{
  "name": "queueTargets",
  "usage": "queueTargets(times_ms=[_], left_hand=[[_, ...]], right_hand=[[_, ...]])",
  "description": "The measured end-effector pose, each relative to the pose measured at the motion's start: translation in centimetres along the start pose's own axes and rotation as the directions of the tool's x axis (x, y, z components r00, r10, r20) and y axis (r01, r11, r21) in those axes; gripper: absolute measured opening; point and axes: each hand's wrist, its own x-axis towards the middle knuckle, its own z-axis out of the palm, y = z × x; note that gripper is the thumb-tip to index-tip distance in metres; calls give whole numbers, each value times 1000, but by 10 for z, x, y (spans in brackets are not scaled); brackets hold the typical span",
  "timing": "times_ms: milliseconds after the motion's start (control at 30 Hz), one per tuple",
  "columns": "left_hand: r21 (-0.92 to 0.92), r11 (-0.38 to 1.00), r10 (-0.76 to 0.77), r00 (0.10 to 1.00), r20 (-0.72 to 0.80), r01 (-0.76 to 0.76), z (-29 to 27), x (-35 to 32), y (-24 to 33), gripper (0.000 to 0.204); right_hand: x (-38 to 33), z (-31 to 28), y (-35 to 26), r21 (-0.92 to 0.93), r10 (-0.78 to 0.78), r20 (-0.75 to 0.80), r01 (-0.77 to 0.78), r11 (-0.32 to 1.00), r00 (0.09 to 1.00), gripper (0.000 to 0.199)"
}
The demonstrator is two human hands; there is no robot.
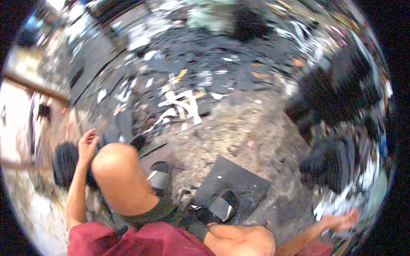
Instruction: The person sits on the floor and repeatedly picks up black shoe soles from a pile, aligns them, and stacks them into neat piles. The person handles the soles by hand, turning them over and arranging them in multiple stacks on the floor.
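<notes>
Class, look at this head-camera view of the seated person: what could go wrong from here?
1. One sandal is on a flat dark sheet, which might slide underfoot.
2. The tangled white strips on the ground ahead could catch a foot.
3. The right hand is stretched out near a dark stack; a careless swing might knock it.

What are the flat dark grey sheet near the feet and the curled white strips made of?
Flat dark grey sheet: perhaps matte rubber or foam, from its dull face and straight edges. Curled white strips: maybe paper or plastic, since they bend; blur hides their finish.
</notes>
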Motion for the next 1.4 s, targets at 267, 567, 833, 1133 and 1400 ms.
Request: queueTargets(times_ms=[267,567,833,1133,1400], left_hand=[[-258,872,-486,805,-341,417,75,-103,-154,42],[-141,740,-587,530,-612,657,131,-61,-226,51],[-524,454,-881,452,-142,721,127,-61,-246,42],[-633,210,-848,461,262,745,86,-49,-218,86],[-615,108,-609,541,580,781,91,-36,-275,65]], right_hand=[[-199,145,-332,545,-534,834,61,836,-137,34],[-625,209,-426,519,-491,590,-165,839,-641,53],[-763,241,-475,-328,106,465,-60,943,-879,99],[-764,176,-501,-389,361,766,63,919,-532,122],[-775,184,-471,-286,244,652,65,956,-718,115]])
